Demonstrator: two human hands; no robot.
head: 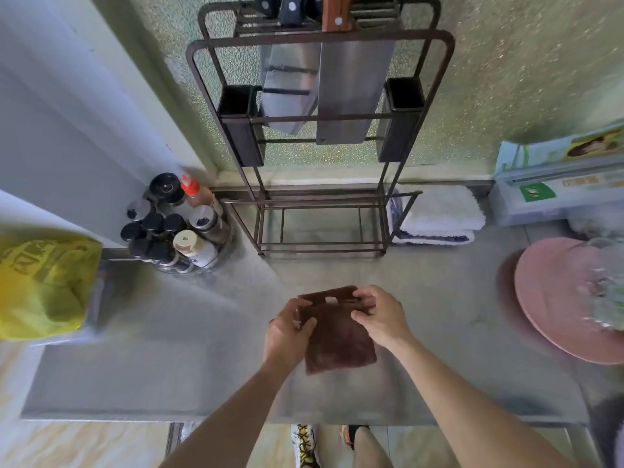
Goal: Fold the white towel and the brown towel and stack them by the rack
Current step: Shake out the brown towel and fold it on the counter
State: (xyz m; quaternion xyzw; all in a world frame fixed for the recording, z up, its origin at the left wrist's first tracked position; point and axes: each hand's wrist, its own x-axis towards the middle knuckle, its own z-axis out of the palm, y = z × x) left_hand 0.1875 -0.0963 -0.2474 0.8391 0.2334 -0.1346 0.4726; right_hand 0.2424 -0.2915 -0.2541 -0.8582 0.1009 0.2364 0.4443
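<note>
The brown towel (337,336) lies folded into a small rectangle on the steel counter (169,349), in front of me. My left hand (287,332) grips its left edge, and my right hand (380,315) pinches its far right corner, where the top layer is lifted. The white towel (439,214) sits folded against the right side of the dark metal rack (320,224) at the back of the counter.
Knives and cleavers hang in the rack. A cluster of spice bottles (175,221) stands to its left, with a yellow bag (44,282) further left. A pink lid (567,298) and boxes (557,190) lie at the right.
</note>
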